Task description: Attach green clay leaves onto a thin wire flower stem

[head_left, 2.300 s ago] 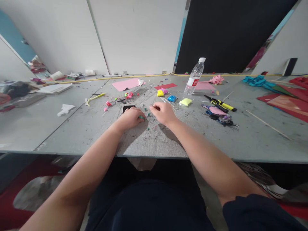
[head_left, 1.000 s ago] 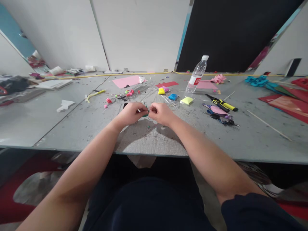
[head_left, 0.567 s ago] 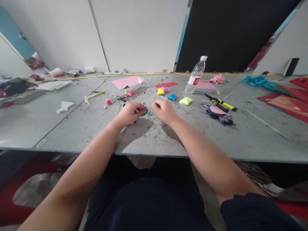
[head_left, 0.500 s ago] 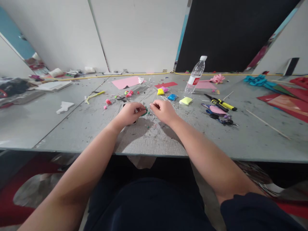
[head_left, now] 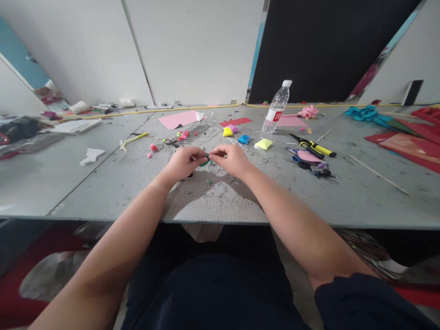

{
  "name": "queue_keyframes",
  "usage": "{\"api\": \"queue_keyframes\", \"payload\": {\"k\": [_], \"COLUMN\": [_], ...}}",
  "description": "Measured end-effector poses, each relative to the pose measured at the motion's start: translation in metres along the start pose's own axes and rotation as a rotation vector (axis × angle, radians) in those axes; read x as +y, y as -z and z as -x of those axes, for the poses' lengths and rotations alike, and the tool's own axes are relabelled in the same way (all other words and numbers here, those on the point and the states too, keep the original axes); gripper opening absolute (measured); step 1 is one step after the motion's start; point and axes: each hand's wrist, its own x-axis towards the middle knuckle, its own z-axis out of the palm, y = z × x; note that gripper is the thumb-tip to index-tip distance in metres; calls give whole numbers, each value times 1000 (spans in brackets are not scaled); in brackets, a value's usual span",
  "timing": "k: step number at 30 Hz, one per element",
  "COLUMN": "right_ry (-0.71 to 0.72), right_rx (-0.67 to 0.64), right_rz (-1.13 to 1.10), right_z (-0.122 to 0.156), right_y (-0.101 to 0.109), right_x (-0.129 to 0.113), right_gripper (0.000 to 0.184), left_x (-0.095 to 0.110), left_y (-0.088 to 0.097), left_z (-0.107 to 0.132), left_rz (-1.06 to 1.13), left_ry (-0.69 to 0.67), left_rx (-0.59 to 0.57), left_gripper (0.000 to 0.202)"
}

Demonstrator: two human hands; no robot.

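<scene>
My left hand [head_left: 184, 163] is closed, thumb and fingers pinching a small piece of green modelling clay [head_left: 205, 162] just above the table. From the other side my right hand [head_left: 233, 160] meets it, thumb and forefinger pinched on the clay's edge, so the fingertips of both hands nearly touch. Fingers hide much of its shape. Below the hands lie thin clear or wiry bits [head_left: 213, 168] and a tiny green crumb [head_left: 210, 182]. A dark, flat object [head_left: 190, 176] sticks out from beneath my left hand.
Beyond the hands lie yellow [head_left: 227, 132], blue [head_left: 244, 139] and pale green clay packets [head_left: 263, 144]. A water bottle [head_left: 276, 110] stands behind them. To the right are a yellow-black tool [head_left: 314, 147], scissors-like tools [head_left: 314, 167] and a thin stick [head_left: 381, 175]. Pink paper [head_left: 178, 119] lies at the back.
My right hand has moved left, closing the gap to my left hand, and its fingertips now pinch the green clay. My left hand stays nearly in place.
</scene>
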Motion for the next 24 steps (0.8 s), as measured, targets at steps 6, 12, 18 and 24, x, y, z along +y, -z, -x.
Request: {"api": "queue_keyframes", "payload": {"k": [6, 12, 18, 24], "right_ry": [-28, -21, -44, -86], "right_rx": [-6, -39, 66, 177], "right_rz": [74, 110, 111, 41], "right_z": [0, 1, -3, -9], "right_y": [-1, 0, 2, 3], "right_x": [-1, -4, 3, 12], "right_gripper": [9, 11, 16, 17], "left_x": [1, 3, -3, -7], "left_y": [-1, -1, -1, -1], "left_z": [0, 0, -1, -1], "left_rz": [-6, -6, -40, -91], "left_ry": [2, 7, 13, 24], "left_rx": [-4, -15, 0, -29], "left_gripper": [8, 10, 11, 10]}}
